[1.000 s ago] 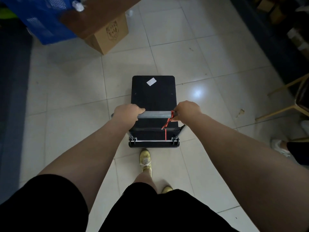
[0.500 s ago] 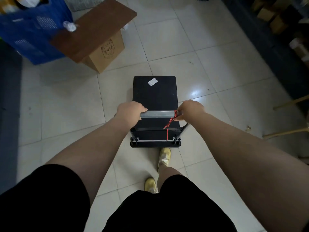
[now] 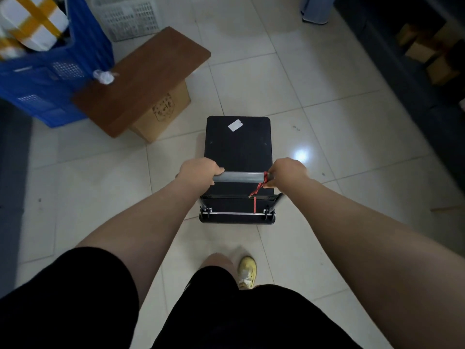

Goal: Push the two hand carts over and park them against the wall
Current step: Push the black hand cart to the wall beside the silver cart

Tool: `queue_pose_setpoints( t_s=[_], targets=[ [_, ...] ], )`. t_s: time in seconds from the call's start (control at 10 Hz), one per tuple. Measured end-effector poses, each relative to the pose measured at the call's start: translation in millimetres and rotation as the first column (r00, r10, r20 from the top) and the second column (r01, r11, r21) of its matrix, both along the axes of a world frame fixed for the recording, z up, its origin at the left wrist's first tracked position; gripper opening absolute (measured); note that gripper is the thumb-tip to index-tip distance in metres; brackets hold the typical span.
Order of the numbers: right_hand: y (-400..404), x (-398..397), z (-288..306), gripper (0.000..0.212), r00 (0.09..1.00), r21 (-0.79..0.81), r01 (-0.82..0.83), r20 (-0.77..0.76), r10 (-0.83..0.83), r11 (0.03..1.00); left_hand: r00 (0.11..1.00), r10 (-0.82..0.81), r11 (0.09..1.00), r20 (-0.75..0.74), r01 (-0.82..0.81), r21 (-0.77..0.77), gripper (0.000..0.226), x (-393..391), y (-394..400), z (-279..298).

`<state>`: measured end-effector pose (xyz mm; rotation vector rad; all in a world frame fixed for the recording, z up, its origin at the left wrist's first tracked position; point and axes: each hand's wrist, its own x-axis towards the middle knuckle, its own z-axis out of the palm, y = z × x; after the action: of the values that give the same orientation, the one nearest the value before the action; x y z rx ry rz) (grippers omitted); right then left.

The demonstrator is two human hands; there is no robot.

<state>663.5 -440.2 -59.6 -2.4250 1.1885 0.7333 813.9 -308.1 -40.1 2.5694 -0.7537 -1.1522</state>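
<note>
One black hand cart stands on the tiled floor in front of me, its flat deck bare except for a small white sticker. Its grey handle bar runs crosswise at waist height, with a red cord tied near the right end. My left hand grips the left end of the bar. My right hand grips the right end, beside the cord. A second cart is not in view.
Ahead to the left, a brown board rests on a cardboard box, with a blue crate and a white crate behind. Dark shelving lines the right side. A pale bin stands far ahead.
The cart has rolled forward with both hands on the bar. The box, board and blue crate have come nearer on the left, and the wooden chair at the right has dropped out of view.
</note>
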Motion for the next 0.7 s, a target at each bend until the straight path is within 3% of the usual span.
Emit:
queue_pose_setpoints(
  t_s=[0.2,0.3,0.5,0.7],
  targets=[
    [-89,66,1,0.028,0.999,0.007,0.038,0.015,-0.038,0.999,0.992,-0.121,0.992,0.043,0.120,0.034,0.037,65,-87,2],
    [-131,105,1,0.029,0.998,0.007,0.049,0.025,-0.049,0.999,0.884,-0.451,0.884,0.124,0.423,0.197,0.031,120,-147,-7],
    [-217,182,-1,0.024,0.995,0.004,0.098,-0.005,-0.098,0.995,0.745,-0.641,0.766,0.186,0.602,0.225,0.042,198,-232,-9],
    [-309,246,-1,0.024,0.995,-0.005,0.100,-0.020,-0.100,0.995,0.651,-0.708,0.706,0.273,0.657,0.262,0.046,263,-325,-6]
  ],
)
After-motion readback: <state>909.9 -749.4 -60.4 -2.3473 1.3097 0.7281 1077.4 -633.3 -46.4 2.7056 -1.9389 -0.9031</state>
